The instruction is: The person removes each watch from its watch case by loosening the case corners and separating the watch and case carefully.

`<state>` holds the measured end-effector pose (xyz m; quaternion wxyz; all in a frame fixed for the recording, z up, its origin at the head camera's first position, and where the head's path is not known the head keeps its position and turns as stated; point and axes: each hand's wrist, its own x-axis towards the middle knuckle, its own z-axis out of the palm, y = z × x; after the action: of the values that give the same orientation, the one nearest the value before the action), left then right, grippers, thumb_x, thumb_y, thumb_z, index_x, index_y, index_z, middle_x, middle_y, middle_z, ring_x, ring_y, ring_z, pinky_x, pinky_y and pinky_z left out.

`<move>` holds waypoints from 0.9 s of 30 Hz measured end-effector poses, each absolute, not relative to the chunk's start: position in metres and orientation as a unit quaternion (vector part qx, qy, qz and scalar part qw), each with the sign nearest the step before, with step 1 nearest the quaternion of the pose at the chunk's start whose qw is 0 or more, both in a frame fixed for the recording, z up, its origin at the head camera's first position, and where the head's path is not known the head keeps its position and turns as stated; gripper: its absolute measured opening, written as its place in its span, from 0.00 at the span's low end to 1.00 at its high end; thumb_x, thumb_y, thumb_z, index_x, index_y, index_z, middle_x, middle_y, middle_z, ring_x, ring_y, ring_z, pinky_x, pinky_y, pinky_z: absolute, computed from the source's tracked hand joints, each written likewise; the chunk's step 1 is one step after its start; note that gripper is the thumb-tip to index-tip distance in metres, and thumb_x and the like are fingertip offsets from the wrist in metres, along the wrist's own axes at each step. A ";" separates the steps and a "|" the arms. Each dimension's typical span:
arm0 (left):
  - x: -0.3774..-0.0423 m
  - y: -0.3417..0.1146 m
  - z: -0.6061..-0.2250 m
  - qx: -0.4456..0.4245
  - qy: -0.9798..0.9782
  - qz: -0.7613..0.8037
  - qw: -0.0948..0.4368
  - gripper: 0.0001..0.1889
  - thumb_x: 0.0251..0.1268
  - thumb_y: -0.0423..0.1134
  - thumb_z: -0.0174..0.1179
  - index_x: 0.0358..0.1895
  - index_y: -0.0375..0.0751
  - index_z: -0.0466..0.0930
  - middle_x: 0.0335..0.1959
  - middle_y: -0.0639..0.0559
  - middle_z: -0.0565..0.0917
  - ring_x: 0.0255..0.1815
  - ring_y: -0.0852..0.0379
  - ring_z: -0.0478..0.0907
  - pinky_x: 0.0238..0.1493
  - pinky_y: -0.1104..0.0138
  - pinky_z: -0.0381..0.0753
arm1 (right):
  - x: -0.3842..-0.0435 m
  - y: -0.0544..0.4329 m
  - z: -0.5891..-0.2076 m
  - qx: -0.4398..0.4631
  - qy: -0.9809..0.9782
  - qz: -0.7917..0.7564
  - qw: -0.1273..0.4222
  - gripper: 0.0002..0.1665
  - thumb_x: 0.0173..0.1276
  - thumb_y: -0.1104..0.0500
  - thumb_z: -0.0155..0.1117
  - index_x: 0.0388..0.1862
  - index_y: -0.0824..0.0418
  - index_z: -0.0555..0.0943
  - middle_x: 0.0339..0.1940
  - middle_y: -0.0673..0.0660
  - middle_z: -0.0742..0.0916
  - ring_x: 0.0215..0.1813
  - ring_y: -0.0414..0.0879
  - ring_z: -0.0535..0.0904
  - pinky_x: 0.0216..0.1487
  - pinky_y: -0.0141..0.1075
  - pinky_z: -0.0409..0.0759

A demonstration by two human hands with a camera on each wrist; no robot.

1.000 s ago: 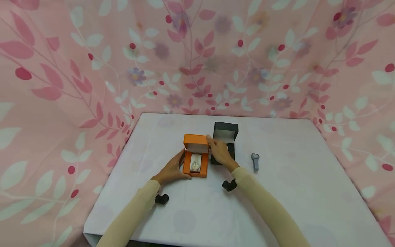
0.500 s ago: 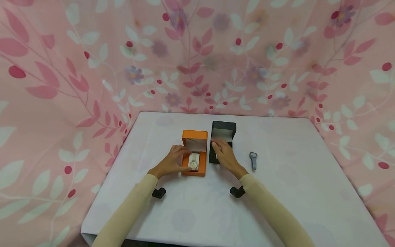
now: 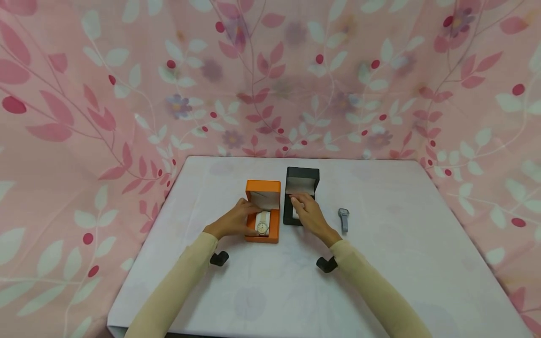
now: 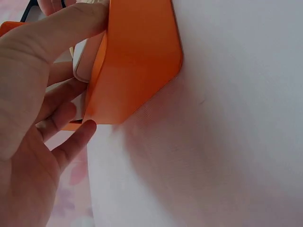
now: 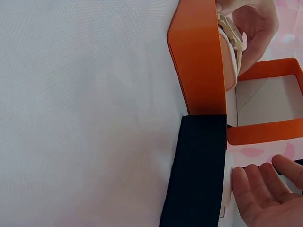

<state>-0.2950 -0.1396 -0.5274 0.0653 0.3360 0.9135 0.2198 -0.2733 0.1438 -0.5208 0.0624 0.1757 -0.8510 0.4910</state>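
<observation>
An open orange watch box (image 3: 274,230) holds a wristwatch (image 3: 262,228) with a pale strap, wrapped round a light cushion (image 5: 229,71). My left hand (image 3: 232,221) reaches into this box from the left. Its thumb (image 4: 71,23) and fingers pinch the watch and cushion at both ends. To the right, an open black watch box (image 3: 288,217) stands against the orange one. My right hand (image 3: 312,217) hovers over it, fingers (image 5: 258,184) loosely extended beside a white cushion (image 5: 228,182). Whether they touch that cushion is unclear.
A grey-blue wristwatch (image 3: 344,219) lies on the white-covered table (image 3: 380,272), right of the black box. A pink floral curtain (image 3: 270,80) rises behind and beside the table. Dark wrist cameras (image 3: 327,265) hang below both sleeves.
My left hand has moved from the orange box's outer side to the watch inside. My right hand has left the orange lid and moved over the black box.
</observation>
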 end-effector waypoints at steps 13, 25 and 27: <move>-0.288 -0.139 -0.535 0.348 0.902 0.253 -0.025 0.38 0.42 0.52 0.76 0.63 0.49 0.76 0.54 0.62 0.77 0.45 0.59 0.62 0.44 0.68 0.74 | -0.273 0.138 -0.521 0.186 -0.854 0.484 0.053 0.25 0.77 0.48 0.53 0.63 0.63 0.76 0.56 0.55 0.79 0.54 0.49 0.77 0.53 0.47 0.80; -0.282 -0.140 -0.534 0.416 0.869 0.216 -0.156 0.39 0.45 0.47 0.76 0.65 0.41 0.73 0.64 0.49 0.73 0.46 0.56 0.63 0.44 0.70 0.75 | -0.268 0.126 -0.519 0.259 -0.849 0.458 0.053 0.28 0.67 0.58 0.67 0.65 0.62 0.73 0.58 0.59 0.79 0.55 0.56 0.75 0.47 0.52 0.82; -0.281 -0.140 -0.531 0.426 0.863 0.206 -0.175 0.39 0.45 0.46 0.76 0.65 0.40 0.72 0.64 0.48 0.73 0.46 0.54 0.64 0.45 0.70 0.75 | -0.267 0.126 -0.518 0.276 -0.849 0.447 0.051 0.32 0.66 0.57 0.68 0.67 0.61 0.71 0.59 0.57 0.78 0.57 0.55 0.75 0.47 0.51 0.82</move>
<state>-0.2812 -0.1397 -0.5306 -0.1754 0.4258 0.8633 0.2065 -0.2670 0.1255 -0.5181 0.0514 0.2763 -0.8494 0.4467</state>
